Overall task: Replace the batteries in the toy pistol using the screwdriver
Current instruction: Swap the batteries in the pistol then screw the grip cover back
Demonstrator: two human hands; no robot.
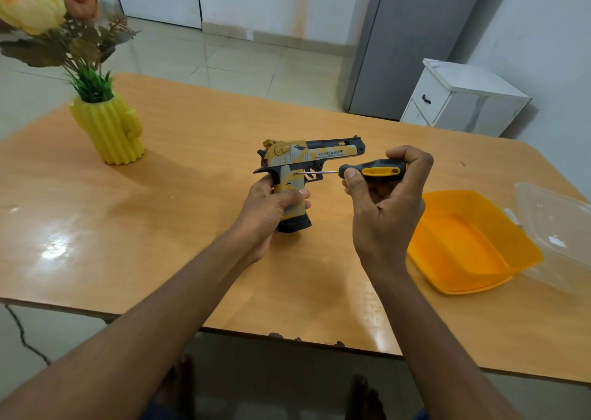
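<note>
A yellow, grey and black toy pistol [307, 157] stands upright above the wooden table [160, 227], barrel pointing right. My left hand [268, 208] grips its handle from the left, thumb across the front. My right hand [383, 196] holds a black and yellow screwdriver [374, 169] level, fingers curled round the handle. The thin metal shaft runs left and its tip touches the upper part of the pistol's grip, just behind the trigger.
An orange plastic tub [463, 243] sits at the right, with a clear lid [556, 227] lying beside it. A yellow cactus-shaped vase [108, 128] with artificial flowers stands at the far left. A white cabinet [463, 96] stands beyond the table.
</note>
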